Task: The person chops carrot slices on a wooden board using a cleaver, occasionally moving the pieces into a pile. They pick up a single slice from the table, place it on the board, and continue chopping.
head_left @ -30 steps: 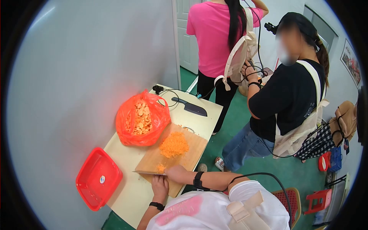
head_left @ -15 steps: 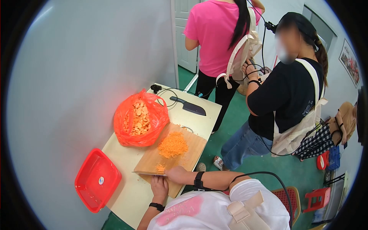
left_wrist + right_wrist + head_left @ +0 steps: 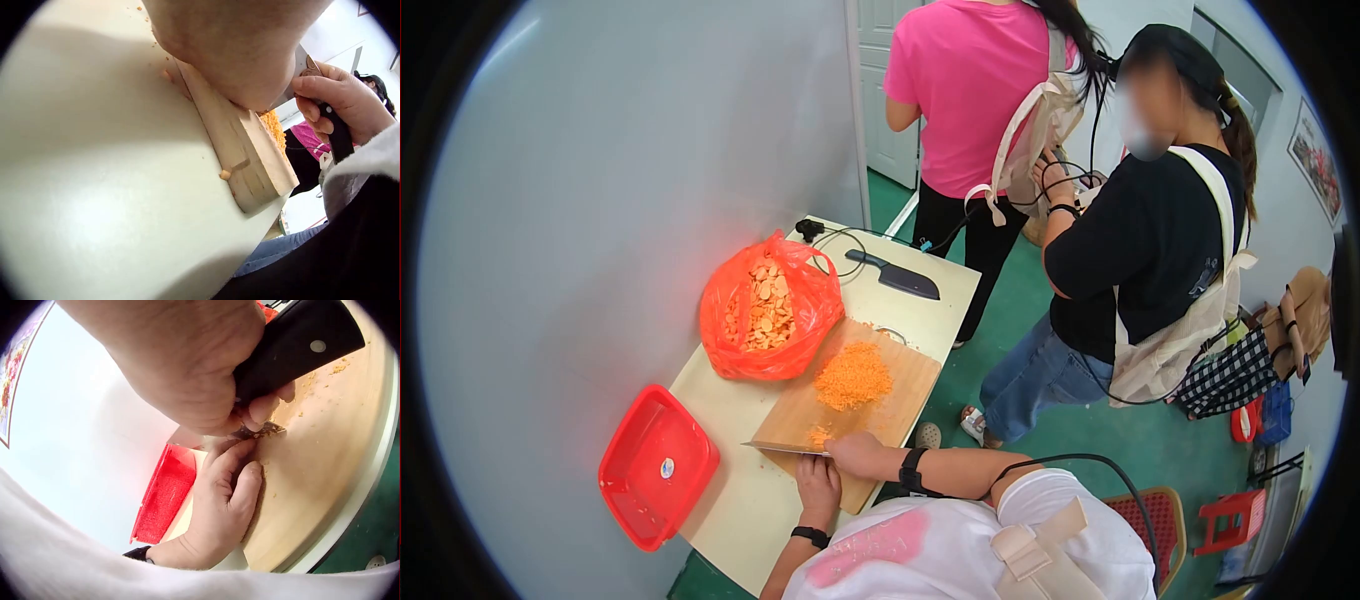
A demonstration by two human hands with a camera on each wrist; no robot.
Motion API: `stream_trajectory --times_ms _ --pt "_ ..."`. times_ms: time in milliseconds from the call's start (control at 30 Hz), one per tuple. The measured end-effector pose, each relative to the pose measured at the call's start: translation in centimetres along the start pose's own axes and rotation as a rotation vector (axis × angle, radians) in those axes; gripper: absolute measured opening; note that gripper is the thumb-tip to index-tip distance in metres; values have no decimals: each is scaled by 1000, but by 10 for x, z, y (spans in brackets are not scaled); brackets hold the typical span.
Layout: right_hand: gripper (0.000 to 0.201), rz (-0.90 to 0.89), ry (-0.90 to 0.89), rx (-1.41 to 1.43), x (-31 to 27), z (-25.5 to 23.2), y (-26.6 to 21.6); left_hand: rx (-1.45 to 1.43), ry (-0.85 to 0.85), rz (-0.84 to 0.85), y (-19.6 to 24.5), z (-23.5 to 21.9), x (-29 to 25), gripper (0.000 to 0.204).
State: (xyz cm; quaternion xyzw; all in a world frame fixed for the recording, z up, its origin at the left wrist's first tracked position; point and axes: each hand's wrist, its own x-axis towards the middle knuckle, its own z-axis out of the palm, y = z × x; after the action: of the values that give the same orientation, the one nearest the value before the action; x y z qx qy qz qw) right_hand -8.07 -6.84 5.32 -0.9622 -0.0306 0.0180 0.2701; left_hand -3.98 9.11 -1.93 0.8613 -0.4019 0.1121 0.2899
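My right hand (image 3: 855, 455) grips the black handle (image 3: 300, 350) of a broad-bladed kitchen knife (image 3: 785, 449). The blade lies across the near part of a wooden cutting board (image 3: 915, 385). Right beside the blade, my left hand (image 3: 818, 485) rests on the board, its fingertips at the steel and its thumb (image 3: 247, 487) along the side. Whatever lies under the left fingers is hidden. A few chopped orange bits (image 3: 819, 436) sit just beyond the blade. Farther up the board is a heap of finely chopped carrot (image 3: 853, 377).
A red plastic bag (image 3: 718, 335) of orange slices (image 3: 770, 305) stands left of the board. Nearer me is a red basin (image 3: 625, 500). Another dark knife (image 3: 908, 283) and a cable (image 3: 840, 232) lie at the table's far end. Two people stand beyond the table.
The knife and both hands stay almost where they were, with the blade shifting slightly. Beyond the table, the person in pink has lowered a raised arm and turned a little.
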Motion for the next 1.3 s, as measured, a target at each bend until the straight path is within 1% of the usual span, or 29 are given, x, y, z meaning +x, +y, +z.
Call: stream_trajectory --times_ms 133,233,300,333,400,467,567,667,833,900,1033,1200,1300 --pt "20 20 -7 19 0 -3 2 25 15 34 7 -6 5 28" --pt "21 35 -16 27 3 -1 4 -22 17 37 10 -9 7 29" --pt "21 46 -14 36 3 0 5 14 79 78 10 -9 6 28" --pt "20 31 -14 33 3 0 5 14 81 83 9 -8 5 28" --pt "20 15 -10 26 2 -1 6 -10 30 45 6 -7 5 28" --pt "20 -13 21 8 -1 -1 6 -14 43 53 7 -7 6 26" --pt "19 -13 17 13 -3 0 7 -6 67 71 8 -7 5 23" --pt "18 19 -3 39 -6 -7 2 5 78 77 7 -7 5 22" --pt "18 42 -25 37 -2 -2 4 7 85 74 2 -3 2 21" --pt "18 51 -37 39 0 -2 5 -5 31 41 -2 -1 1 28" --pt "21 48 -66 31 3 -1 5 -15 28 30 1 -2 1 27" --pt "23 69 -80 61 6 -7 0 -7 85 72 2 -2 5 26" --pt "24 88 -73 110 5 -6 3 -32 71 44 2 -2 5 26"
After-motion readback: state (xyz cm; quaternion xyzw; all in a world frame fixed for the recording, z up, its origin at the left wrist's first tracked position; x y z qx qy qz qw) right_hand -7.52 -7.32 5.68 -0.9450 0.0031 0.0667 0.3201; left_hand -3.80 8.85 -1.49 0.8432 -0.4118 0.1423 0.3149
